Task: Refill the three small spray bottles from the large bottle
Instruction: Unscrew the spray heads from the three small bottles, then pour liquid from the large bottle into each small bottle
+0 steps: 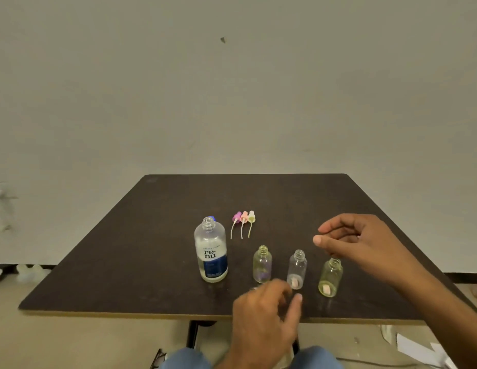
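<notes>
Spray bottles, three small ones with bare open necks, stand in a row near the desk's front edge: a yellowish one leftmost, a clear one in the middle, a yellow-green one rightmost. The large bottle, uncapped and labelled "re-nu", stands upright just left of the row. Behind it a bit of blue shows (likely its cap, but mostly hidden). Three pump tops, purple, pink and cream, lie side by side further toward the back, tubes pointing forward. The desk has wide bare surface along its left side and back edge.

The left hand hangs over the front edge with fingers loosely curled, holding nothing visible; its knuckles cover the middle bottle's base. The right hand hovers above the rightmost bottle, fingers relaxed and half bent, gripping nothing.
</notes>
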